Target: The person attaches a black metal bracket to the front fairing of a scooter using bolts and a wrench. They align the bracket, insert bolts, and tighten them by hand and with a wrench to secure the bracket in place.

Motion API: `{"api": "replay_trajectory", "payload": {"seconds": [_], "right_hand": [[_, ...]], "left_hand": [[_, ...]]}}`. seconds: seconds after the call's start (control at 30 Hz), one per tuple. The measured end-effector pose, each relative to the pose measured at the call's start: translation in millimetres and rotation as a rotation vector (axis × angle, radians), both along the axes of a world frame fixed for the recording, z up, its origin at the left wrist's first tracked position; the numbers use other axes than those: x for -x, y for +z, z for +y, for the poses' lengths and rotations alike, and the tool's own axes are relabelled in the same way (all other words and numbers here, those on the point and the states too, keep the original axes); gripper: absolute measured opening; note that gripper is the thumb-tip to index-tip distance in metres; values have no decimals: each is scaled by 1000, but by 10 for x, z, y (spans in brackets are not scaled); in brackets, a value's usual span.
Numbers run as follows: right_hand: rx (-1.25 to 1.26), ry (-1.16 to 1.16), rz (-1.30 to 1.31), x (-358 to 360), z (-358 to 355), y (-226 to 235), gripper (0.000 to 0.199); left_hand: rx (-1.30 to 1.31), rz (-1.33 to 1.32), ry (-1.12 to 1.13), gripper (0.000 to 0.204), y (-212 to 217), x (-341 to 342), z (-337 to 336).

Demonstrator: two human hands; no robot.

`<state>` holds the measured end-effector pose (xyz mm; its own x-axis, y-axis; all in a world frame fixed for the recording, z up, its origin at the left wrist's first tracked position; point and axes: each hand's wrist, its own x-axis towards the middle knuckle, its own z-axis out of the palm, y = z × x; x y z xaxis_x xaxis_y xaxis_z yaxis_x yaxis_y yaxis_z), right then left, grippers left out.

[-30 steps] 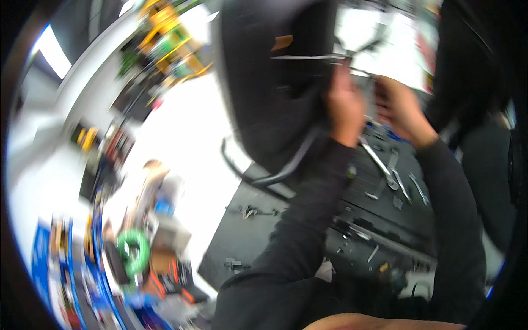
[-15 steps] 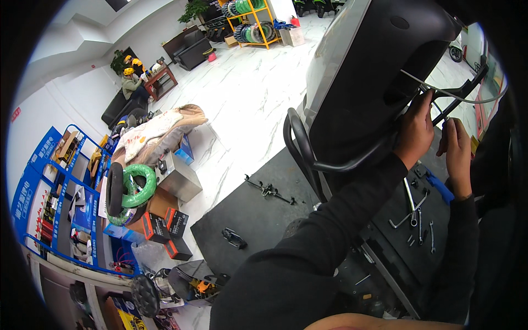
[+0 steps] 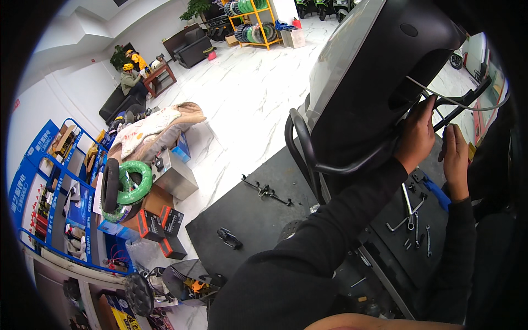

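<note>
A large black plastic body [image 3: 363, 82] with a pale translucent edge fills the upper right, apparently part of a scooter. A black tubular bar [image 3: 344, 165] curves round its lower end. My left hand [image 3: 417, 137] reaches in beside the body, its fingers close together at a black bracket [image 3: 467, 102]; the fingertips are partly hidden. Close by, my right hand [image 3: 455, 162] is raised with its fingers bent together, and what they hold, if anything, is hidden. A thin grey cable [image 3: 462, 104] loops out above both hands.
On the dark work surface [image 3: 264, 225] lie wrenches [image 3: 429, 242], a hex key [image 3: 397, 226], a blue-handled tool [image 3: 437, 192], a thin black bracketed rod [image 3: 267, 191] and a small black part [image 3: 229, 238]. Boxes [image 3: 159, 225], green-wrapped tyres [image 3: 136, 181] and blue shelving [image 3: 49, 187] stand left.
The view has shifted slightly, so the body and bench sit a little differently in the picture. Both hands stay at nearly the same place beside the bracket.
</note>
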<state>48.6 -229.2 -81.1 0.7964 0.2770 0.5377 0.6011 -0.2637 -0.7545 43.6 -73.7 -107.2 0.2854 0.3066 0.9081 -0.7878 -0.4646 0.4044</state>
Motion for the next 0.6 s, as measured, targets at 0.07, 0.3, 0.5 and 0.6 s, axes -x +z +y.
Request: {"api": "replay_trajectory", "payload": {"seconds": [0.07,0.3,0.5,0.6], "right_hand": [[-158,93,202,22,12,6,29],[-512,234,670,150,48,165,30],[-628,316,895,158,42,284,31],[-298,104,441,144,116,196,40]], "left_hand": [[0,8,5,50,-6,3,-9],[4,39,-28,54,-19,4,-40],[-22,123,41,56,-2,6,-26],[3,224,9,58,-17,42,20]]}}
